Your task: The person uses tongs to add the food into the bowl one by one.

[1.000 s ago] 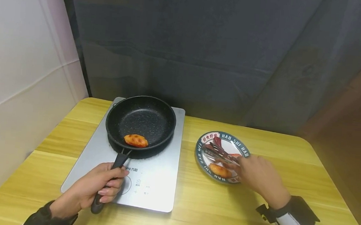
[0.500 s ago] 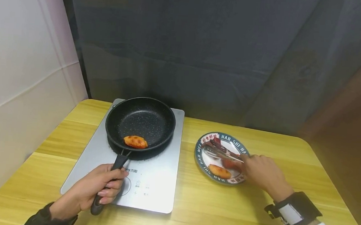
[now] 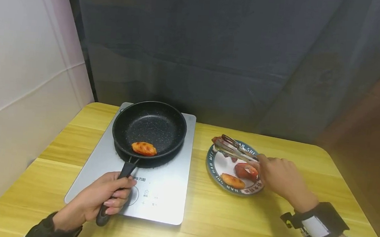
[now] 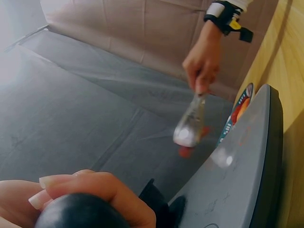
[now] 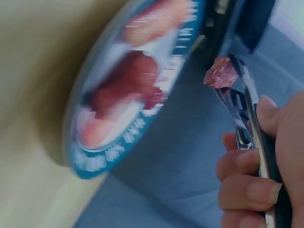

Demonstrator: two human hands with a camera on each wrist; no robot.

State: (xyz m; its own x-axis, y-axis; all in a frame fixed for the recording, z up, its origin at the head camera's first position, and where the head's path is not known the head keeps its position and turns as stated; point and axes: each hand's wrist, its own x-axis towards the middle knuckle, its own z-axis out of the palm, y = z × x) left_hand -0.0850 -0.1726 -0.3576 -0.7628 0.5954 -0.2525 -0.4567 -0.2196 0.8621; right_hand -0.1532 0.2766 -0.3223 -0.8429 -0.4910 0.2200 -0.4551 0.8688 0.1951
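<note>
My left hand (image 3: 105,193) grips the black handle (image 3: 126,170) of a frying pan (image 3: 156,125). One browned piece that looks like a chicken wing (image 3: 144,148) lies near the pan's front side. In my right hand (image 3: 282,179) are metal tongs (image 3: 236,150), held over the left side of a round plate (image 3: 210,164). The tongs' tips pinch a dark red piece of meat (image 5: 221,73), lifted above the plate. On the plate lie another orange wing-like piece (image 3: 232,180), a larger red-brown piece (image 3: 246,171) and some dark red bits.
The pan stands on a silver induction cooktop (image 3: 171,191) at the left of the wooden table (image 3: 215,217). A dark cloth (image 3: 214,61) hangs behind the table. A white cloth wall (image 3: 30,65) is on the left, a brown one (image 3: 374,122) on the right.
The tongs have risen off the plate with the meat piece between their tips. My right hand has shifted slightly right and up. The left hand and pan have stayed put.
</note>
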